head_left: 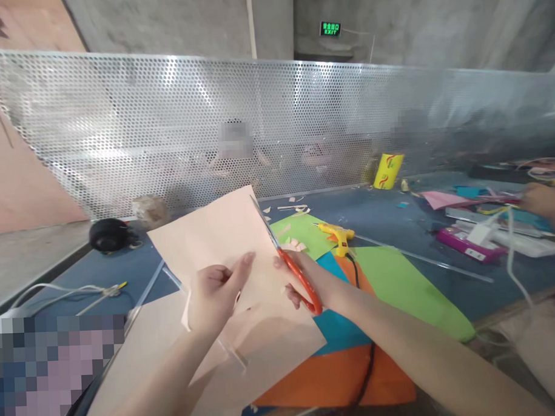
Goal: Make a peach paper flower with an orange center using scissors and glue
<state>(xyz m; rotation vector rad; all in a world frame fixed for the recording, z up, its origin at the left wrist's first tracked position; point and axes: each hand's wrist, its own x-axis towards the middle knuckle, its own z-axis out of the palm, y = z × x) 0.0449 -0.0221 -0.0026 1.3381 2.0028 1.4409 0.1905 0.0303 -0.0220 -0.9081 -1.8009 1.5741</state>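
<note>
My left hand [214, 295] pinches the lower edge of a pale peach paper sheet [215, 237] and lifts it above the table. My right hand [302, 277] grips orange-handled scissors [298, 277]. Their blades [264, 223] run up along the sheet's right edge. Under both hands lies another peach sheet [264, 354], with green [398, 285], teal [340, 327] and orange [338, 379] paper spread on the blue table [387, 219].
A yellow glue gun [337, 235] with a black cord lies beyond the papers. A perforated metal screen [165, 121] closes the far side. A yellow container [388, 171], a black round object [108, 234], white cables [71, 292] and another person's hand [543, 200] with clutter are around.
</note>
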